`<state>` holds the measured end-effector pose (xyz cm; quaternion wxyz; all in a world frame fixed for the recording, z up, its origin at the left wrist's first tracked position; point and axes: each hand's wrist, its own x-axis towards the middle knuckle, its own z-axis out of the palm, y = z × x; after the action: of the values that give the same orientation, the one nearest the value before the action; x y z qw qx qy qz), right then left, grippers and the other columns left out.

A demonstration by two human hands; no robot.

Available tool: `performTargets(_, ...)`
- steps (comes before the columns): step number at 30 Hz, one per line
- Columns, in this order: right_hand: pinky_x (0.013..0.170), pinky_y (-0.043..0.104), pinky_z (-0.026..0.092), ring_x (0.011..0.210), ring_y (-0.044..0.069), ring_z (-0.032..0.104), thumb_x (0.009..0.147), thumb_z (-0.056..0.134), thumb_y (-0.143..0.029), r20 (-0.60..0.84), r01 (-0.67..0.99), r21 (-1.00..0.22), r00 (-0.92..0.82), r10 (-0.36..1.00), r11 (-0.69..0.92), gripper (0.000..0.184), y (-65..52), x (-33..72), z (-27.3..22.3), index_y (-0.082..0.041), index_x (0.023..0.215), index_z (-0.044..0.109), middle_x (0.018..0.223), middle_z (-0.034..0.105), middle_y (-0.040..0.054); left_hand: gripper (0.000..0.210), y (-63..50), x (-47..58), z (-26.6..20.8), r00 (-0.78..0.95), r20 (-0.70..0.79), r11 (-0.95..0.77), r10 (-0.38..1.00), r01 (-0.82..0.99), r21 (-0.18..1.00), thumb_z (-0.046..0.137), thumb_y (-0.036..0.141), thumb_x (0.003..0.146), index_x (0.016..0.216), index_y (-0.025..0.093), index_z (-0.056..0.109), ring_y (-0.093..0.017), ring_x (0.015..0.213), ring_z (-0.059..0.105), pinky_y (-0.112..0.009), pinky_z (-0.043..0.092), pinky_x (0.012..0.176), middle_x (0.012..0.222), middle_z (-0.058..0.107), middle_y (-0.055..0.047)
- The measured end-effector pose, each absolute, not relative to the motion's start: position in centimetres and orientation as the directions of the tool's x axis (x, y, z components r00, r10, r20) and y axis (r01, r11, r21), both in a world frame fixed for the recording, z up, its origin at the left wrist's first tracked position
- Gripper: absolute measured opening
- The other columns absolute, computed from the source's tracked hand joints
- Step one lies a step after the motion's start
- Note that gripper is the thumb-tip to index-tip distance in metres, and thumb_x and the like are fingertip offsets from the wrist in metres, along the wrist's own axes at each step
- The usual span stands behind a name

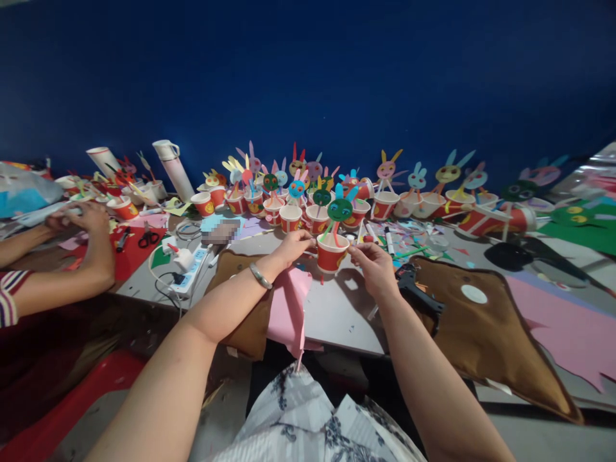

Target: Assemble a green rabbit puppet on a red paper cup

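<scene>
In front of me a red paper cup stands upright, held between both hands. A green paper rabbit head with blue ears rises from it on paper strips. The fingers of my left hand, below a bracelet, are pinched at the cup's left side near the rim. My right hand pinches at the right side. Exactly where the fingertips meet the cup is too small to tell. Just right of my right hand lies a black glue gun. Pink paper lies below my left hand.
Behind the cup stand several similar rabbit cups. A power strip with cables lies at the left, and brown cloths lie on both sides. Another person's hands are at far left, near scissors. A thermos stands behind.
</scene>
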<state>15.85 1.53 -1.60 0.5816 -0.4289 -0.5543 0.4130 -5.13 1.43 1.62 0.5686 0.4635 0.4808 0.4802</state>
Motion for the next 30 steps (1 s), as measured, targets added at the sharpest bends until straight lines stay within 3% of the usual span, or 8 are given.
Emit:
performTargets(12, 0.052, 0.027, 0.041, 0.052, 0.011, 0.049, 0.068, 0.083, -0.049, 0.252, -0.021, -0.967, 0.078, 0.965, 0.254, 0.035, 1.45, 16.08, -1.52, -0.021, 0.072, 0.062, 0.059, 0.060, -0.0015, 0.017, 1.62, -5.11, 1.33, 0.084, -0.172, 0.177, 0.981, -0.054, 0.983, 0.071, 0.014, 0.083, 0.078, 0.014, 0.055, -0.009, 0.054, 0.062, -0.024, 0.055, 0.057, 0.067, 0.060, 0.003)
performTargets(18, 0.051, 0.025, 0.041, 0.052, 0.010, 0.051, 0.068, 0.083, -0.049, 0.230, -0.048, -0.971, 0.092, 0.969, 0.235, 0.035, 1.35, 16.06, -1.44, -0.021, 0.075, 0.063, 0.061, 0.060, -0.0025, 0.013, 1.66, -5.16, 1.10, 0.082, -0.145, 0.147, 0.986, -0.026, 0.989, 0.062, 0.010, 0.088, 0.078, 0.013, 0.055, -0.009, 0.057, 0.063, -0.025, 0.056, 0.061, 0.070, 0.061, 0.003)
performTargets(30, 0.055, 0.026, 0.051, 0.056, 0.010, 0.056, 0.068, 0.083, -0.050, 0.184, -0.077, -0.980, 0.006, 0.983, 0.184, 0.040, 0.81, 15.63, -1.00, -0.020, 0.090, 0.069, 0.073, 0.066, -0.0006, 0.009, 1.65, -5.49, 1.09, 0.086, -0.132, 0.128, 0.987, 0.053, 0.990, 0.068, 0.014, 0.085, 0.081, 0.013, 0.060, -0.010, 0.064, 0.066, -0.025, 0.055, 0.067, 0.073, 0.064, 0.001)
